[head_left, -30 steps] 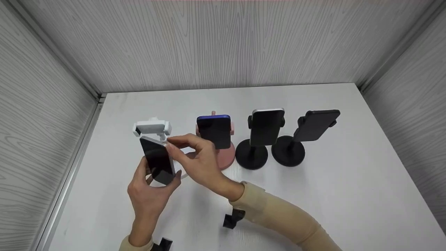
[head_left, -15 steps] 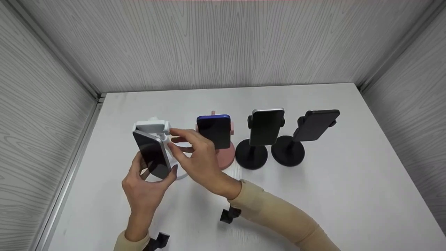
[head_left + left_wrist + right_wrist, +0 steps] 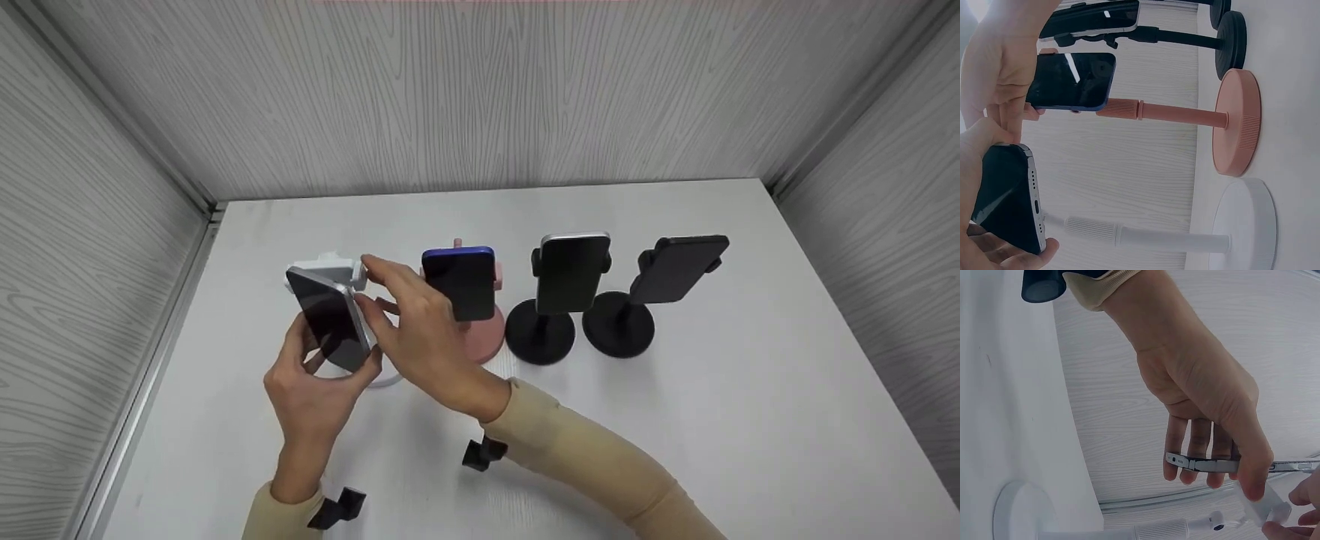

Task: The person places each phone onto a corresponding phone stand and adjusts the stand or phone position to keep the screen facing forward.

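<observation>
My left hand grips a phone with a silver edge by its lower sides, thumb on the right and fingers on the left. The phone's dark screen tilts towards me. Its upper end overlaps the clamp of a white phone stand in the head view. My right hand pinches the right end of that clamp between thumb and index finger; in the right wrist view the white clamp end shows between the fingers. The stand's post and round base appear in the left wrist view.
Right of my hands stands a pink phone stand holding a blue-edged phone. Beyond it are two black stands, one with a silver-edged phone, one with a black phone. Grey wood-grain panels enclose the white table.
My left hand has carried the phone up and slightly left, against the white clamp in view. The right hand has left the phone's top edge and moved onto the clamp's right end.
</observation>
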Available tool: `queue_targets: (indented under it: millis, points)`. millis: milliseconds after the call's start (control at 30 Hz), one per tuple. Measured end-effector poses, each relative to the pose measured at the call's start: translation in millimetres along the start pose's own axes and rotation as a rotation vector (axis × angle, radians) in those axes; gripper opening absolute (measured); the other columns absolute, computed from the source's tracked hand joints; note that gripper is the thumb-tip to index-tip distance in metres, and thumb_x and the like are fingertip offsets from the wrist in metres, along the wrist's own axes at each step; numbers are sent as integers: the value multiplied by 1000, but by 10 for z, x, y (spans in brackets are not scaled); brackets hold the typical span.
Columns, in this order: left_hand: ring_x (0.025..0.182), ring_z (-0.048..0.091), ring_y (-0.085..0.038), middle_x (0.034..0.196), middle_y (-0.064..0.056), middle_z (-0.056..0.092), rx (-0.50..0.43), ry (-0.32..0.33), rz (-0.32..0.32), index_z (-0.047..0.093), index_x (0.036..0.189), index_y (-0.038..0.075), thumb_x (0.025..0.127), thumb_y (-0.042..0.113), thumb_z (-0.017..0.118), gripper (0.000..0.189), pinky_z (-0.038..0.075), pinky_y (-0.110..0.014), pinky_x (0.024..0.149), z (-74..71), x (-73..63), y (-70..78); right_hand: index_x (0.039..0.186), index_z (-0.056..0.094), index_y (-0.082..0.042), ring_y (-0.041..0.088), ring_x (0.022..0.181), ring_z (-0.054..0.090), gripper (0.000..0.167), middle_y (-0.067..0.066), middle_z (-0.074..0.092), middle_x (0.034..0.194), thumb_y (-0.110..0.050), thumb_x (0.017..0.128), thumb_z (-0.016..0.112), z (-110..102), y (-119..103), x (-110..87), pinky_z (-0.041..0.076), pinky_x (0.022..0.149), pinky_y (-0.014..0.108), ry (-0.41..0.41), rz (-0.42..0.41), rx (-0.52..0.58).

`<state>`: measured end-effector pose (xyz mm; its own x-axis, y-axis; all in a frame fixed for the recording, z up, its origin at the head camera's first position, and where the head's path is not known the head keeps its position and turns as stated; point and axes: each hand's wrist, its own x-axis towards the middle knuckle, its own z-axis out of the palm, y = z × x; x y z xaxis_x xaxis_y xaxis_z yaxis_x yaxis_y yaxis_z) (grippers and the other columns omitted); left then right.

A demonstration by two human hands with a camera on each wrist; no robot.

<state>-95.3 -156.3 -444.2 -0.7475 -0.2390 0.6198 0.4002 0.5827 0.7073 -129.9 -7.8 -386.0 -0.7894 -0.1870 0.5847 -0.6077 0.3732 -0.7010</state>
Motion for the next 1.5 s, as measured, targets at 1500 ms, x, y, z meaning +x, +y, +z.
queue_targets:
  millis: [1500]
  points:
    - [96,77,-34,117,-24,76,-27,53,7,62,135,-12,65,3,96,80,54,-4,88,44,73,-150,129,72,3,19,109,77,32,14,76,117,-10,99,74,-22,18,-15,60,86,10,-10,-17,-39]
